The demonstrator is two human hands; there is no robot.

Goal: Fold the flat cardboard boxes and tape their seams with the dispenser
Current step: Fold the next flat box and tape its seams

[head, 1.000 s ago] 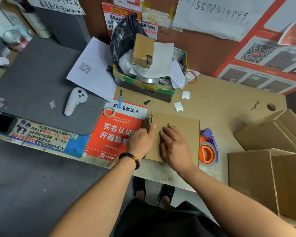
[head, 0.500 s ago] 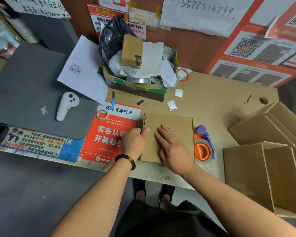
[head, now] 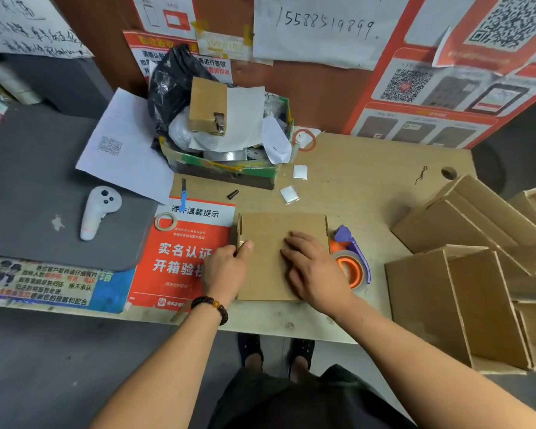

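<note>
Now the flat cardboard box (head: 266, 261) lies on the worktop (head: 369, 193) under the right hand (head: 314, 270) with flat fingers, the left hand (head: 225, 269) pinches its left edge, and the tape dispenser (head: 351, 261) sits at three o'clock, nearest the right hand.

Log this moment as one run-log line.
phase: folding | left hand: grips cardboard box left edge | right hand: presses box flat | tape dispenser: idle beside box

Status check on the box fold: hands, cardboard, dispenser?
Left hand grips the left edge of the flat cardboard box. Right hand flat on top, pressing. Tape dispenser lies untouched beside the right hand. Nothing blocking.
</note>
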